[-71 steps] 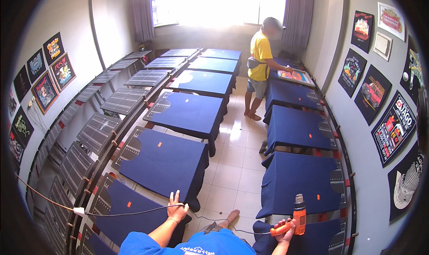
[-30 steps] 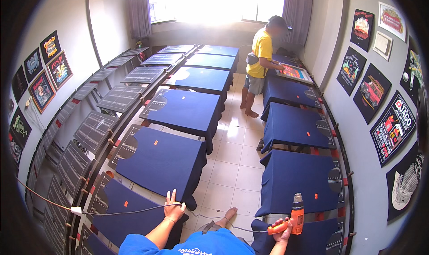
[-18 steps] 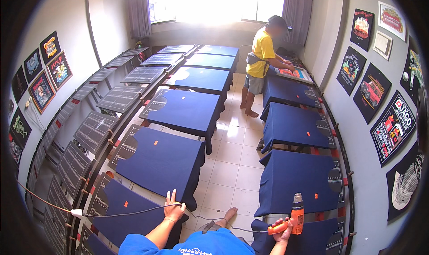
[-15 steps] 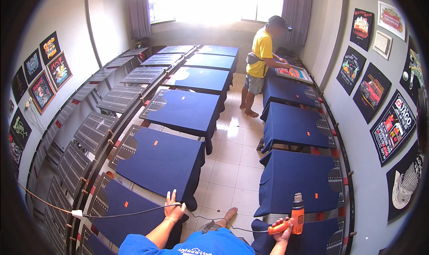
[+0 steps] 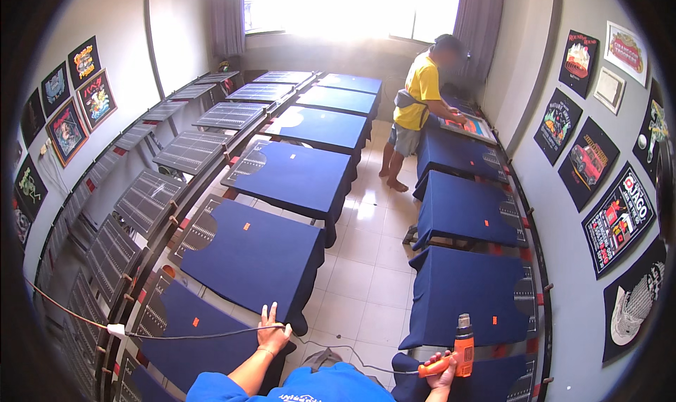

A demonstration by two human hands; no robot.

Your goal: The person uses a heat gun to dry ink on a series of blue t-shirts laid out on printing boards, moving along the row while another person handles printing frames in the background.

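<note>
The orange heat gun (image 5: 454, 356) stood nozzle-up in my right hand (image 5: 445, 375), my fingers closed round its handle, at the near edge of the navy shirt (image 5: 472, 307) on the right-hand row's board. Its long axis ran nearly upright, the shirt lying just ahead of it. My left hand (image 5: 273, 334), open with fingers spread, rested on the navy shirt (image 5: 204, 335) on the left-hand board, touching the gun's cable (image 5: 204, 336). Compared with 2.4 s earlier, the gun sat slightly further right and more upright; my left hand had barely shifted.
</note>
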